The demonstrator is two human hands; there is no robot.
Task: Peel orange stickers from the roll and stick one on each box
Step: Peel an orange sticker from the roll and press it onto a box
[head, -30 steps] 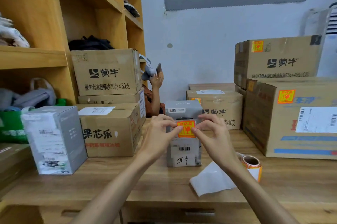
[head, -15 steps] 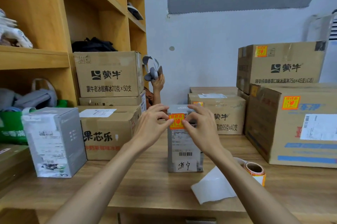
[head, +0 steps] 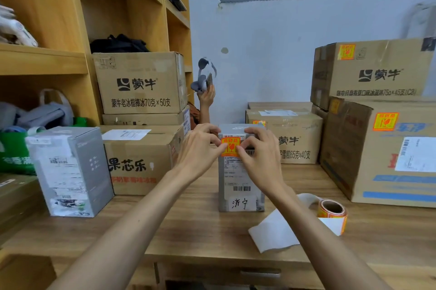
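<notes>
A small grey box (head: 240, 178) stands upright in the middle of the wooden table (head: 188, 226). An orange sticker (head: 230, 146) lies against the top of its front face. My left hand (head: 198, 150) pinches the sticker's left edge, thumb on its front. My right hand (head: 262, 159) holds the sticker's lower right corner with its thumb, while its fingers rest over the box's top. The orange sticker roll (head: 332, 210) stands to the right of the box, and a strip of white backing paper (head: 276, 233) trails from it toward me.
A second grey box (head: 70, 169) stands at the left. Cardboard boxes (head: 141, 159) are stacked behind it. Large cartons on the right (head: 382, 171) carry orange stickers (head: 385, 121). Wooden shelves rise at the left. Another person's hand (head: 206, 97) holds a small fan behind the boxes.
Both hands carried the orange sticker up from the middle of the grey box's front to its top edge, and it now lies against the face.
</notes>
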